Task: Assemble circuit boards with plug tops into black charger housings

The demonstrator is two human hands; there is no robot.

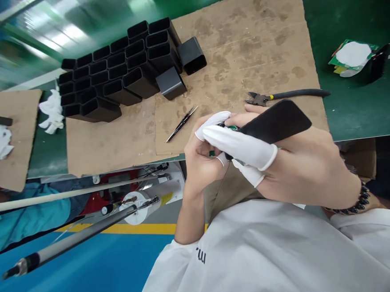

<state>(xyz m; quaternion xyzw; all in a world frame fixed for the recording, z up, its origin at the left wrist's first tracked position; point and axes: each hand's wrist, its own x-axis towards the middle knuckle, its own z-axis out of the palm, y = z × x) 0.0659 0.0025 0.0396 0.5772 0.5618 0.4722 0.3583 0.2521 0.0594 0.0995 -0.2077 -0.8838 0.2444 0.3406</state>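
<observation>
My left hand [200, 156] and my right hand [303, 169] meet at the table's near edge, above my white shirt. Several fingers wear white finger cots. My right hand grips a flat black part [275, 121] with rounded ends, which sticks out to the right over my fingers. A small green circuit board [233, 127] shows at the part's left end, pinched between the fingertips of both hands. A dark bead bracelet [359, 201] sits on my right wrist.
On the cardboard sheet [257, 39] lie black tweezers [182, 123], side cutters [278, 96] and a stack of black rectangular tubes [116, 76]. White cloths [52, 111] lie at left. A green-and-white packet [354, 57] sits far right. Long rods [68, 195] and a teal sleeve [26, 215] are lower left.
</observation>
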